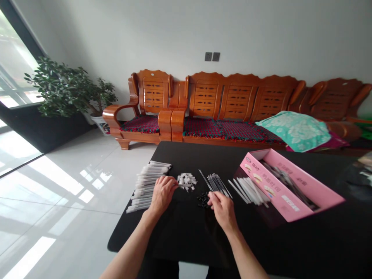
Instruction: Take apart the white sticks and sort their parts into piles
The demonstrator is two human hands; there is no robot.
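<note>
My left hand (163, 194) is closed over the right side of a row of whitish translucent pen tubes (142, 190). A thin pale tube sticks out from its fingertips to the right, in front of a heap of small white plugs (187, 180). My right hand (222, 207) has its fingers pinched together at the edge of a pile of small black caps (203, 199); whatever is between the fingertips is too small to make out. Just beyond it lies a bundle of thin dark pen refills (216, 183). White tubes (250, 190) lie side by side to its right.
A pink cardboard box (279, 197) holding dark sticks stands at the right of the black table (186, 232). Clear plastic (362, 174) lies at the far right. Behind are a wooden sofa (235, 97) with a turquoise cloth (299, 130) and a potted plant (69, 91).
</note>
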